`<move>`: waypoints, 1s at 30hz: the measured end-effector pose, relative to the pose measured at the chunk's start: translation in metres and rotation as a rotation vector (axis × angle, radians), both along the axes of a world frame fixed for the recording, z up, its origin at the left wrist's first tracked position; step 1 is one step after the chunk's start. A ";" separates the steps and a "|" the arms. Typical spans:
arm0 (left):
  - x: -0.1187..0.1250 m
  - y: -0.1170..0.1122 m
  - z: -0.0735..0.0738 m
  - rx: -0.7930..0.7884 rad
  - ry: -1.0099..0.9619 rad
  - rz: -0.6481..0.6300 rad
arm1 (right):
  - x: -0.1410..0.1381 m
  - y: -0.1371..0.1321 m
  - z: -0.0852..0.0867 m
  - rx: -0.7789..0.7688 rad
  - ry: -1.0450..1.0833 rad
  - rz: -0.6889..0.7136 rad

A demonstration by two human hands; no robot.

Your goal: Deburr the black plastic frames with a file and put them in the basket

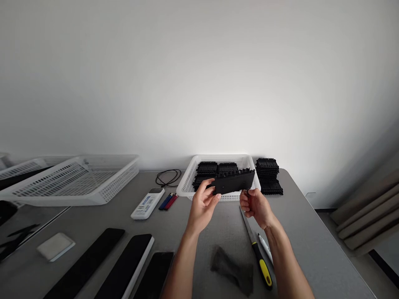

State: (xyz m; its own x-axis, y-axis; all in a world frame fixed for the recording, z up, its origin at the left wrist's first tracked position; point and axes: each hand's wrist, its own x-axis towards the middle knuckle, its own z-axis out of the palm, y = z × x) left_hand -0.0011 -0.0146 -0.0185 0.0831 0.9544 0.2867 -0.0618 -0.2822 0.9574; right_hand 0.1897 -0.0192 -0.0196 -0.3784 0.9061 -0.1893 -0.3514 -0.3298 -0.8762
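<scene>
- The left forearm (182, 265) rises from the bottom edge of the view, leaning slightly right, up to the left hand (201, 209).
- The left hand grips the near-left end of a flat black part (235, 181), thumb at its lower edge and fingers spread along its end; the grasp is narrow, just the part's thickness.
- The black part is held up off the bench (299, 236), tilted with its right end higher, its broad plain face toward the viewer and a toothed edge on top. It overlaps the front of a white basket (184, 189) in the view.
- The right forearm (283, 255) comes in from the lower right, angled up and left, the wrist bent inward.
- The right hand (258, 207) has its fingers curled in nearly to the palm, close under the part's right end. Something small and dark shows at the fingertips; what it is, and whether it touches the part, cannot be told.
- Below the right hand lies a file with a black-and-yellow handle (262, 265), beside a white marker (264, 246).
</scene>
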 end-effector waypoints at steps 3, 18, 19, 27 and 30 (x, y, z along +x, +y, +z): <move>0.000 -0.001 -0.001 0.010 0.002 0.011 | 0.001 0.000 0.000 -0.007 -0.009 0.002; -0.003 0.001 0.010 -0.168 -0.197 0.186 | 0.006 -0.006 0.000 0.283 -0.119 -0.324; -0.003 0.001 0.011 -0.192 -0.207 0.176 | 0.006 -0.004 -0.003 0.287 -0.164 -0.361; -0.003 0.001 0.009 -0.177 -0.117 0.112 | 0.006 0.002 -0.008 0.441 -0.272 -0.395; -0.003 0.004 0.003 -0.039 -0.007 0.212 | 0.006 -0.002 -0.005 0.631 -0.377 -0.561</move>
